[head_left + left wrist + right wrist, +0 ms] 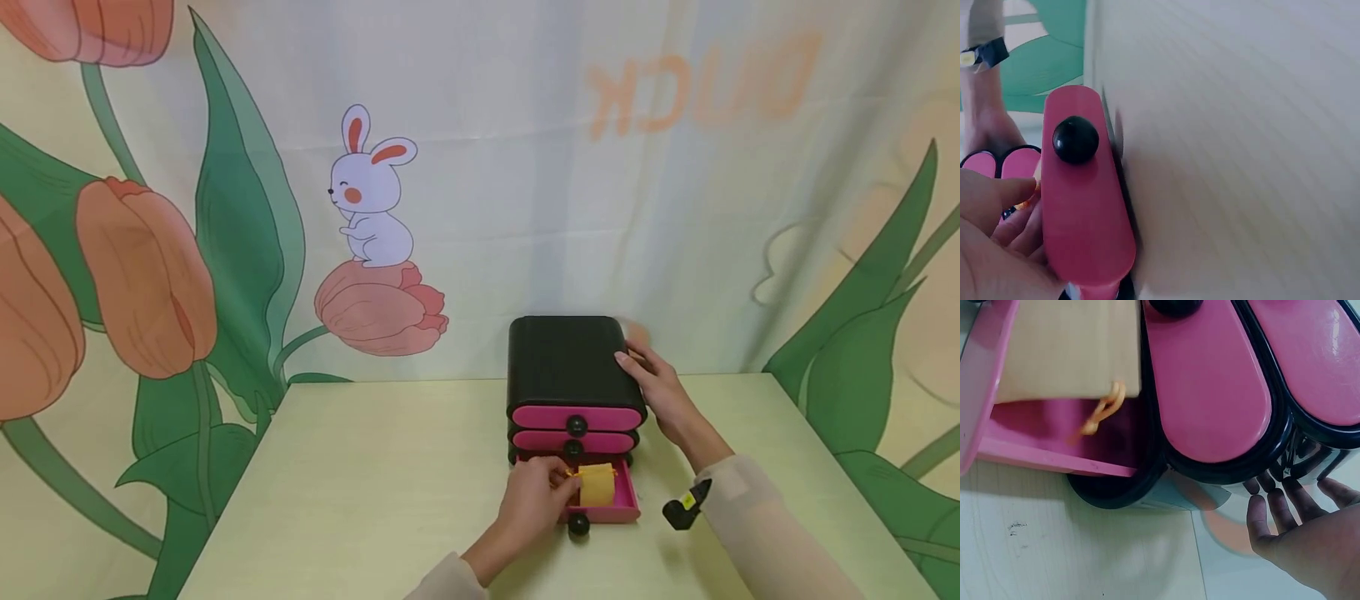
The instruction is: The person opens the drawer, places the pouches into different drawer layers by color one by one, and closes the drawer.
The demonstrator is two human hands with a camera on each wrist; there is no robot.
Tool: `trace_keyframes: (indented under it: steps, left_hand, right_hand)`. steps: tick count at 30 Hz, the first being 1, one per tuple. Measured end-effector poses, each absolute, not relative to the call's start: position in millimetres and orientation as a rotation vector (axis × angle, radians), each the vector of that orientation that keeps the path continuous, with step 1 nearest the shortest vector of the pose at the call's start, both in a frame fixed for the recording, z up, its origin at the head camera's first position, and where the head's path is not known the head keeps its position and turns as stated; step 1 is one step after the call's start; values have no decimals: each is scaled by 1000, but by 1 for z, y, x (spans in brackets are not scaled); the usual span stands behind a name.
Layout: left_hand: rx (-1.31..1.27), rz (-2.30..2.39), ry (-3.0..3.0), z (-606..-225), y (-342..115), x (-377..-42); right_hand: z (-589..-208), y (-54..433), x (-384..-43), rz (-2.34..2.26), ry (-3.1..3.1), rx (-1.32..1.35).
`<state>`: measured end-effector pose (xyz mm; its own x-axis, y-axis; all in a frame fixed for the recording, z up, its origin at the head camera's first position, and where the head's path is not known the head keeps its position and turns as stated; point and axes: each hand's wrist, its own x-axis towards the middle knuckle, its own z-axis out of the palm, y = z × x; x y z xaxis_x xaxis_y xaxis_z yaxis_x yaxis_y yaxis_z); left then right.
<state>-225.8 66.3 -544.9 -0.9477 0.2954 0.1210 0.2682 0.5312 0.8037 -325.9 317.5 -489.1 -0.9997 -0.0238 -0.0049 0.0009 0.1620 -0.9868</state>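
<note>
A black mini cabinet (pixel 566 358) with pink drawers stands toward the back of the table, its bottom drawer (pixel 611 516) pulled out. Inside that drawer is a yellowish drawstring pouch (pixel 597 487) with an orange cord. My left hand (pixel 528 500) reaches over the drawer's left side and pinches the pouch by its cord, thumb against fingers. The drawer front hides most of those fingertips in the left wrist view. On the cabinet's right side rests my right hand (pixel 663 392), its fingers (pixel 1282 509) extended against the black wall.
The upper two drawers are closed, each with a round black knob (pixel 576 426). Another black knob (pixel 578 525) sticks out from the pulled drawer. Behind the pale table (pixel 360 483) hangs a printed curtain (pixel 510 208). A small black device (pixel 684 507) is strapped to the right wrist.
</note>
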Motion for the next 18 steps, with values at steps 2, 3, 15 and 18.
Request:
trace_keyframes:
  steps: [2, 3, 15, 18]
  left_hand:
    - [463, 1519, 2619, -545, 69, -227]
    - [452, 1524, 2604, -546, 69, -227]
    - [589, 1094, 2731, -528, 43, -197]
    - [493, 1081, 2520, -531, 43, -183]
  right_hand:
    - [-491, 316, -326, -2026, 2375, -24]
    - [-492, 316, -326, -2027, 2375, -21]
    - [-492, 313, -324, -2026, 2376, -22]
    - [-489, 316, -325, -2029, 2387, -28]
